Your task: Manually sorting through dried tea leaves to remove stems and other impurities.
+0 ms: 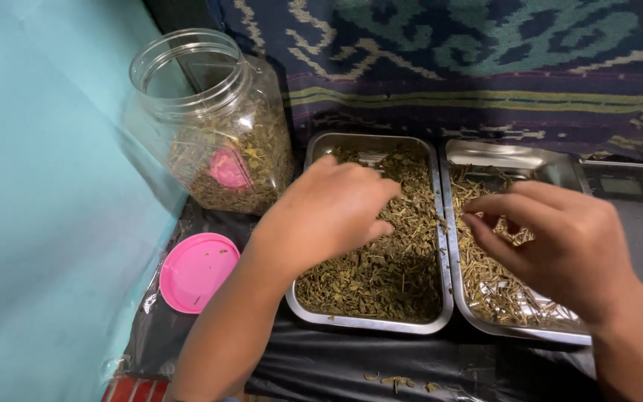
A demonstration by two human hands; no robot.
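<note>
Two steel trays sit side by side on a black sheet. The left tray (314,152) is filled with dried green-brown leaves (388,272). My left hand (329,212) rests palm down on those leaves, fingers loosely curled. The right tray (530,158) holds thin dried stems (494,290). My right hand (560,238) hovers over it, thumb and forefinger pinched together above the stems; whether a piece is held between them is hidden.
A clear plastic jar (217,123), open and part full of dried leaves with a pink scoop inside, stands at the back left. Its pink lid (196,272) lies in front. A digital scale (626,186) sits far right. Patterned cloth (485,52) hangs behind.
</note>
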